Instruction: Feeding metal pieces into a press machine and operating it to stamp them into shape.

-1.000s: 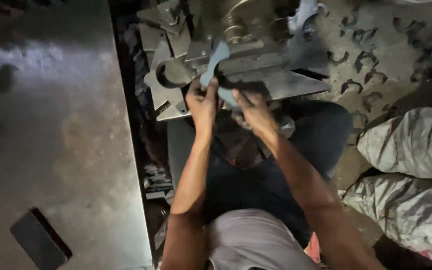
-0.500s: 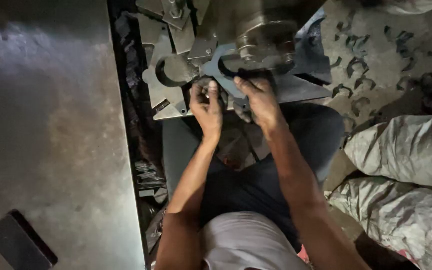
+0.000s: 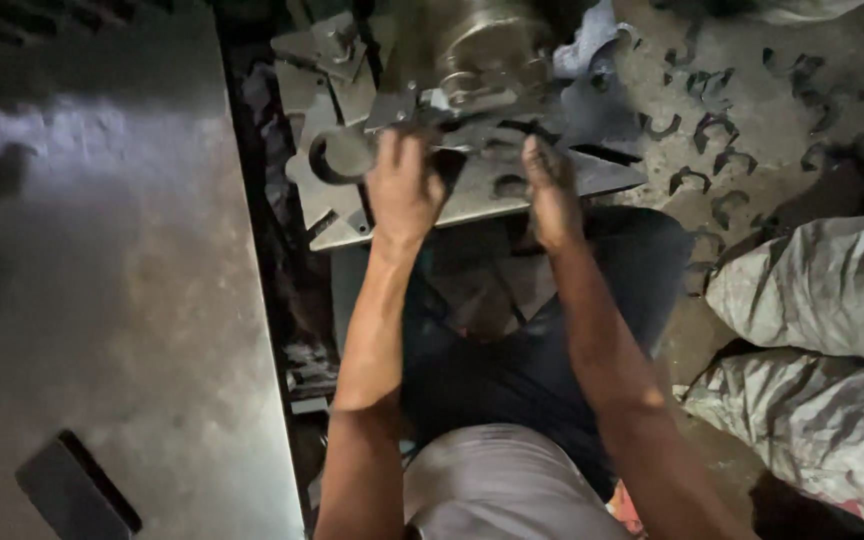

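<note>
My left hand (image 3: 404,188) is curled at the near end of a flat grey metal strip (image 3: 592,112) that runs under the head of a press machine (image 3: 472,60). Next to that hand's fingers lies a round ring-shaped opening (image 3: 342,155). My right hand (image 3: 552,190) lies with its fingers stretched out on the machine's steel bed plate (image 3: 472,205), beside a dark C-shaped cut-out (image 3: 507,185). Both forearms reach forward over my lap. The strip's part beneath the press head is hidden.
A large steel table top (image 3: 102,280) fills the left side, with a dark flat phone-like object (image 3: 77,495) near its front. Several C-shaped punched metal pieces (image 3: 712,130) are scattered on the floor at the right. Grey sacks (image 3: 812,290) lie at the right.
My hands have spread apart: the left one slid left toward the ring opening and the right one now lies flat on the plate. The view has shifted slightly.
</note>
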